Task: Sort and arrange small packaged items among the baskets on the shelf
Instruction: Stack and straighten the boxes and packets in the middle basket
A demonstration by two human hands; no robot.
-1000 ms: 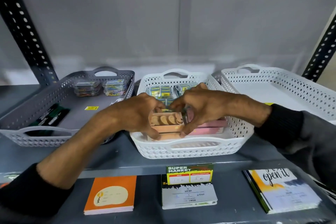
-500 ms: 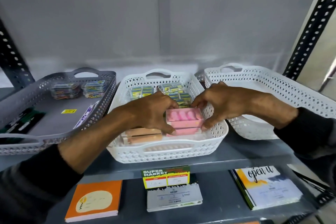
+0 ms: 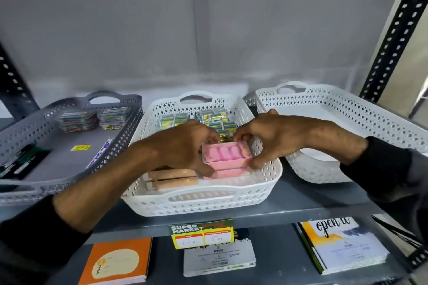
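A stack of pink boxes (image 3: 225,157) stands at the front right of the middle white basket (image 3: 201,203). My left hand (image 3: 183,146) grips the stack's left side and my right hand (image 3: 271,139) grips its right side. Two tan boxes (image 3: 172,179) lie stacked beside it at the front left, partly under my left wrist. Several small yellow-and-blue packets (image 3: 217,120) fill the back of that basket.
A grey basket (image 3: 58,162) on the left holds clear packs of coloured items (image 3: 92,118), dark pens (image 3: 20,162) and a yellow tag. The right white basket (image 3: 347,113) shows a bare floor. Notebooks (image 3: 118,261) and a price tag (image 3: 201,233) are on the shelf below.
Both hands shifted from the tan boxes at the front left to the pink stack at the front right. The tan boxes now lie uncovered. The view swung to the right.
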